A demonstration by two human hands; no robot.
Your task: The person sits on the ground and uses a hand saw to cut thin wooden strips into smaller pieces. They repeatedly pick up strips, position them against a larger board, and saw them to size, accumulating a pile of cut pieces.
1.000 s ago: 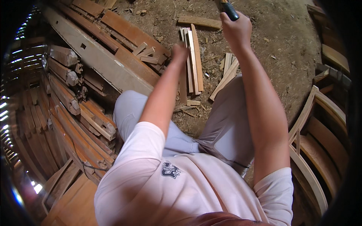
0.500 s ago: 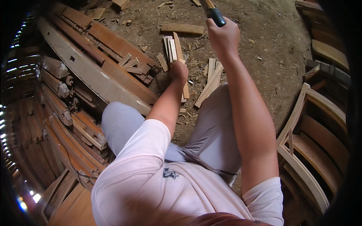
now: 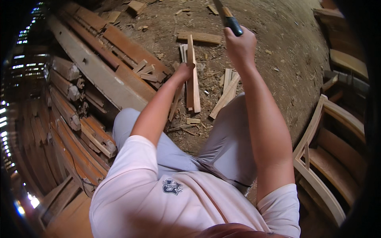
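Observation:
My left hand (image 3: 184, 72) is closed around a narrow wooden strip (image 3: 190, 91), its fingers partly hidden by the wood. The strip points away from me above the dirt floor, with several pale sticks (image 3: 183, 51) close beside and behind it. Farther right, my right hand (image 3: 241, 44) is wrapped around the dark green handle of a long-bladed knife (image 3: 233, 25). Its blade rises toward the top edge, where the picture cuts it off. The knife is held apart from the strip.
Stacked brown boards (image 3: 131, 47) and squared timbers (image 3: 63, 83) lie on the left. Loose wood pieces (image 3: 225, 95) rest by my right knee, and a short plank (image 3: 199, 37) lies ahead. Curved wooden frames (image 3: 313, 178) stand at right.
My left hand has shifted slightly left, and the strip in it has turned to show a broader side. My right hand still holds the knife. The view has shifted a little.

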